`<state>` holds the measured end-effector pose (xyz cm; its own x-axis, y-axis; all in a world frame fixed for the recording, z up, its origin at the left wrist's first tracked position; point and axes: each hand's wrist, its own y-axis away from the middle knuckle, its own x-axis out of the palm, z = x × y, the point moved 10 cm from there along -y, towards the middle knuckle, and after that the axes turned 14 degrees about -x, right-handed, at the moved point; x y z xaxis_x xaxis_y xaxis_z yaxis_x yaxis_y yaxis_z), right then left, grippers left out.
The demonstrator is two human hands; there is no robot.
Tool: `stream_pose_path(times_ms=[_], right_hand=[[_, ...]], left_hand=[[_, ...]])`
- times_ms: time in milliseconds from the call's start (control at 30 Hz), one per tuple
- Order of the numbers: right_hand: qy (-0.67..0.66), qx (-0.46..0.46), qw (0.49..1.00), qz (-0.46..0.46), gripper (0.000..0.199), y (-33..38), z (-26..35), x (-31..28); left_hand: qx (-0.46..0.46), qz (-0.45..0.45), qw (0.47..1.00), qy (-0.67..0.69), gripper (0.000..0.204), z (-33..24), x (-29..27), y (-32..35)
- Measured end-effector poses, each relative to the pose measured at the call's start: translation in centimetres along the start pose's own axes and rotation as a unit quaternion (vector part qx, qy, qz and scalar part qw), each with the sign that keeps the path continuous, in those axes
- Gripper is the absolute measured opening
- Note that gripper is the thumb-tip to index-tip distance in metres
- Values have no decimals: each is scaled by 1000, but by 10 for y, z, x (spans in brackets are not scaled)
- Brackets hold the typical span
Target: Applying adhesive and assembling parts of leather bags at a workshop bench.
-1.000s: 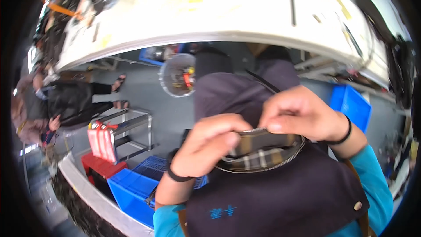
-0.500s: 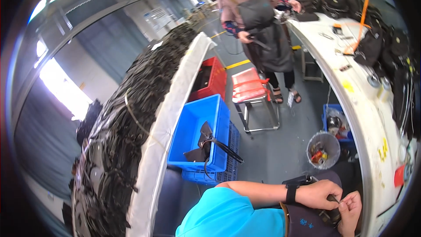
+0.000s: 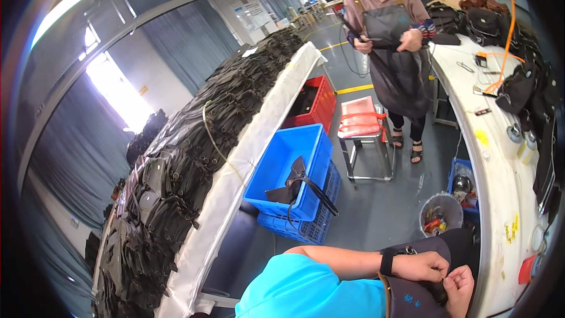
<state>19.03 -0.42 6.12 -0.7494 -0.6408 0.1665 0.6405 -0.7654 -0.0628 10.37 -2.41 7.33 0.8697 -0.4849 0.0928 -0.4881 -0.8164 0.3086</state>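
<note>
At the lower right, over my lap, my left hand (image 3: 421, 266) and my right hand (image 3: 459, 291) meet with fingertips pinched close together. A dark piece (image 3: 436, 290) shows just beneath them; it blends with my dark apron (image 3: 409, 300), and its kind cannot be made out. Whatever lies between the fingertips is too small and too hidden to name. A black band (image 3: 387, 261) circles my left wrist.
A heap of dark bag pieces (image 3: 170, 182) covers the left table. Beside it stand a blue crate (image 3: 282, 200) and a red crate (image 3: 329, 100). A co-worker (image 3: 388, 30) stands past a stool (image 3: 362, 124). A bin (image 3: 441, 212) sits by the white right table (image 3: 494, 182).
The view has shifted, so the scene sits farther right. My hands remain together, fingers still pinched. The co-worker now holds a long dark strip raised, with both hands nearer the chest.
</note>
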Motion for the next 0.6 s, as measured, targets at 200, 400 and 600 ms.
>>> stream_pose_path(times_ms=[200,400,600], right_hand=[[-45,2,998,-40,23,20,-12,-18],[-63,-37,989,-128,19,61,-13,-42],[103,-125,966,-202,13,95,8,-51]], left_hand=[[-18,85,996,-25,9,6,17,-20],[-79,216,962,-149,15,22,54,-54],[-138,260,937,-187,24,29,72,-60]])
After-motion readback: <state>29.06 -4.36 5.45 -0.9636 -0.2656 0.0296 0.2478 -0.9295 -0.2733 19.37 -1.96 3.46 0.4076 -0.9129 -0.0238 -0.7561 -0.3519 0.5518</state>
